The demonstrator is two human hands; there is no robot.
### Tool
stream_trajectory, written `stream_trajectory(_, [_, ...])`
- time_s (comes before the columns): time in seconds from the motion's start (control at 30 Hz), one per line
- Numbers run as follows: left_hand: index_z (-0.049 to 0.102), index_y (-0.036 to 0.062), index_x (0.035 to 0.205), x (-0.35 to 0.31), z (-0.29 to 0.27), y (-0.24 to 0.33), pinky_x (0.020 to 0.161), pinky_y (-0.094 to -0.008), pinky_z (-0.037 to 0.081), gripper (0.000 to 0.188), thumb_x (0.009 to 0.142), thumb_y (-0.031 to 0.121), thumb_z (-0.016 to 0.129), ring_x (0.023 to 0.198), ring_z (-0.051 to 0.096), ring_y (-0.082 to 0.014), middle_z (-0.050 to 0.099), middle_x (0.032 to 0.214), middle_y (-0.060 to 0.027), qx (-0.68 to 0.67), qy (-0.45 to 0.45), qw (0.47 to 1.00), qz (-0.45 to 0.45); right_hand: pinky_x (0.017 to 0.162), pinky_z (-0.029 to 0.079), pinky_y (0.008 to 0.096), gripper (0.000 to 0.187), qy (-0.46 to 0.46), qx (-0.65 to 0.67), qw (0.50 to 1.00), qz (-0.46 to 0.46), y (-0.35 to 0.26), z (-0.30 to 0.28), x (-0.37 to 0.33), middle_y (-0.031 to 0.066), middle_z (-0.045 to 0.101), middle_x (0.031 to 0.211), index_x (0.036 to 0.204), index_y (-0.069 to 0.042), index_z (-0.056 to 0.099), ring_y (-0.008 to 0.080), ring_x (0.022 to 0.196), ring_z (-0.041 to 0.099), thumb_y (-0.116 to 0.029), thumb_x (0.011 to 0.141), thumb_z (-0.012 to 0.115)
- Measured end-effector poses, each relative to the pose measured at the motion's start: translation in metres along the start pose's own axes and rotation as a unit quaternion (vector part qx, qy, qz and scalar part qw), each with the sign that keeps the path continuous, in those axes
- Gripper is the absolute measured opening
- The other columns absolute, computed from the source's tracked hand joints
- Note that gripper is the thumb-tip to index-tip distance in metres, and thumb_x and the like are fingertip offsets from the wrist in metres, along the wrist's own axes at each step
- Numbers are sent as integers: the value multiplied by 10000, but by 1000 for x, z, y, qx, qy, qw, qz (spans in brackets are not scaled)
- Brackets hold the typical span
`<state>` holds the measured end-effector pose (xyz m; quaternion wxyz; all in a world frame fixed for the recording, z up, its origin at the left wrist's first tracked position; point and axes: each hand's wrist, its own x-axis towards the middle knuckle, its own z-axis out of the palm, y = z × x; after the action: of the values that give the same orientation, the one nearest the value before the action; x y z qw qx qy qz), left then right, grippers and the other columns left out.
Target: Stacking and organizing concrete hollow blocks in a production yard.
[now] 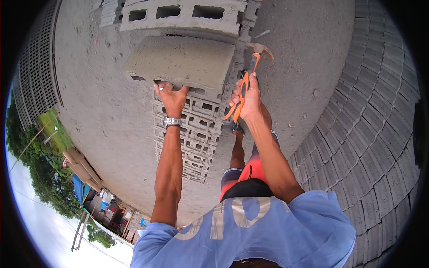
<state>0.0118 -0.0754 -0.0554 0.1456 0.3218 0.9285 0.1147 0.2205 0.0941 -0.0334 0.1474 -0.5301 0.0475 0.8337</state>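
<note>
A: Nearest first. What's closest to the camera?

B: Blue shirt at the lower edge, both forearms reaching away from it. Red-and-black shorts and one leg below.

A: Left hand?

B: Left hand, wristwatch on the wrist, fingers curled over the near edge of a grey concrete block. It grips that block, which sits tilted above a stack of hollow blocks.

A: Right hand?

B: Right hand clenched round the orange-and-black handle of a hammer. Its head points away, just beside the held block's right end.

A: Beyond that?

B: Another hollow block with three openings lies past the held one. Grey sandy ground all round. Rows of blocks curve along the right; more stand stacked at far left.
</note>
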Motion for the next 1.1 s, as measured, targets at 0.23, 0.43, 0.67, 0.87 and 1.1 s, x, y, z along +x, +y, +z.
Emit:
stream_trajectory(0.23, [642,-30,1044,0,-6,-4,1198,-474,109,497,763,368,740,1194,491,-322,637,1133,-172,-34,-31,999,-6,446,398,358,595,24,2,998,-57,-35,-22,-7,10,432,581,866,-105,480,158,422,417,-657,999,299])
stream_trajectory(0.43, [646,-103,829,0,-5,-3,1197,-537,153,468,682,327,758,1085,497,-382,601,917,-226,-45,9,999,-6,480,407,372,626,70,158,974,-146,-21,-2,3,6,427,606,859,-109,480,167,449,423,-685,988,272])
stream_trajectory(0.67, [635,-43,869,-1,-8,0,1184,-491,182,421,717,331,754,1019,524,-332,609,943,-163,-13,-23,999,-32,460,391,359,596,-18,16,999,29,-9,-2,12,17,442,596,871,-88,488,161,430,412,-665,978,383])
stream_trajectory(0.87, [645,-42,922,-1,-6,-5,1196,-468,144,419,717,296,783,989,537,-318,619,932,-159,-17,5,1000,-23,465,385,366,598,74,217,956,-183,-23,-11,-5,1,431,601,846,-116,484,153,443,417,-687,973,360])
stream_trajectory(1.1, [581,-16,827,2,-8,-7,1164,-449,189,380,716,284,785,909,530,-291,579,877,-109,-40,54,997,34,452,403,361,626,-36,8,999,36,-8,0,6,10,430,561,841,-106,509,153,425,434,-718,937,420])
